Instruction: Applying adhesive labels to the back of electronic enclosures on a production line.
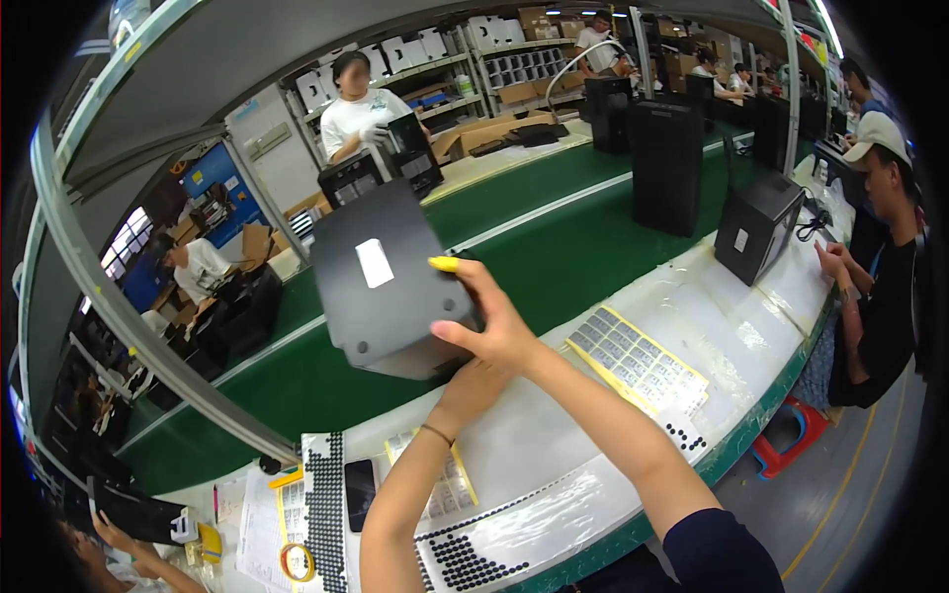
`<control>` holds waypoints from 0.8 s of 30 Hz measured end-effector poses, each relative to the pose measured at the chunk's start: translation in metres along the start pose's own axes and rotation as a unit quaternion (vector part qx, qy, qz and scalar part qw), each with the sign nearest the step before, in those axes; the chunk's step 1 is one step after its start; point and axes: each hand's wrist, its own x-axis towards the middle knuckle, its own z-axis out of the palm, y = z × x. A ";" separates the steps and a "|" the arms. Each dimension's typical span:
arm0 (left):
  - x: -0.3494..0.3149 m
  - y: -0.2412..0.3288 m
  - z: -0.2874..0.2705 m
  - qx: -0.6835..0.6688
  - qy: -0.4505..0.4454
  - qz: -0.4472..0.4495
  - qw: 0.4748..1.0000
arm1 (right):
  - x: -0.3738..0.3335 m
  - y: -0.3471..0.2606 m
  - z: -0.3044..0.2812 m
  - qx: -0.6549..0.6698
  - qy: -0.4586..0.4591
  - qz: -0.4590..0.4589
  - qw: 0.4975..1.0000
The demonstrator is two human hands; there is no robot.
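A black box-shaped cabinet (341,287) is tilted over the green conveyor, its end face toward me. That face carries a white label (375,264) and small round dark feet (448,304). My right hand (499,331) lies against the face's right edge, thumb and index finger stretched apart and touching it. A yellow finger cot (444,264) covers the index fingertip. Lower down, my left hand (473,395) is at the cabinet's near side; its fingers are hidden behind the right hand and the cabinet.
Sheets of silvery labels (638,361) and of round black pads (324,509) lie on the plastic-covered bench, beside a phone (361,492) and a yellow tape roll (296,561). More black cabinets (668,168) stand on the conveyor (539,237). Co-workers stand opposite and to the right. A metal post (148,326) rises at left.
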 end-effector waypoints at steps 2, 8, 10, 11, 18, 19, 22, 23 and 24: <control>0.008 0.010 -0.016 -0.262 -0.041 -0.124 0.956 | 0.019 0.014 -0.001 0.013 0.031 -0.005 0.999; 0.001 0.093 -0.105 -0.456 0.008 -0.115 0.882 | 0.079 0.057 -0.004 0.048 0.097 0.016 0.994; -0.022 0.117 -0.132 -0.478 -0.028 -0.076 0.875 | 0.101 0.074 0.005 0.035 0.134 0.073 0.988; -0.034 0.130 -0.140 -0.477 -0.071 -0.080 0.872 | 0.107 0.080 0.002 0.034 0.136 0.072 0.988; -0.064 0.191 -0.171 -0.511 -0.122 -0.160 0.836 | 0.123 0.104 -0.006 -0.002 0.154 0.141 0.978; -0.067 0.191 -0.170 -0.512 -0.122 -0.161 0.835 | 0.117 0.102 -0.001 -0.119 0.202 0.115 0.965; -0.071 0.192 -0.151 -0.441 -0.125 -0.143 0.877 | 0.083 0.100 0.003 -0.262 0.265 0.032 0.928; -0.070 0.191 -0.147 -0.443 -0.121 -0.142 0.877 | 0.067 0.097 0.001 -0.283 0.283 -0.025 0.916; -0.072 0.188 -0.143 -0.442 -0.108 -0.150 0.878 | 0.048 0.090 0.003 -0.236 0.260 0.010 0.936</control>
